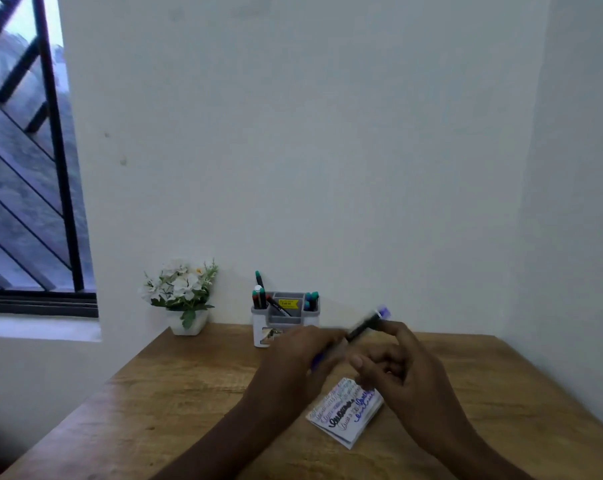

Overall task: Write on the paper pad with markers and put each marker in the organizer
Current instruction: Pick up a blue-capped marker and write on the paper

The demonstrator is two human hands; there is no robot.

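A small paper pad (pixel 345 412) lies on the wooden table (pixel 175 393), its page covered in black and blue handwriting. Above it, both hands hold one blurred marker (pixel 365 325) with a dark barrel and a blue end pointing up to the right. My right hand (pixel 400 368) grips the barrel near the upper end. My left hand (pixel 300 358) is closed around the lower end, where a bit of blue shows. A white and grey organizer (pixel 282 322) stands at the table's back edge with several markers upright in its compartments.
A white pot of artificial flowers (pixel 184 299) sits at the back left of the table against the wall. A barred window (pixel 26 168) fills the left. White walls close the back and right sides.
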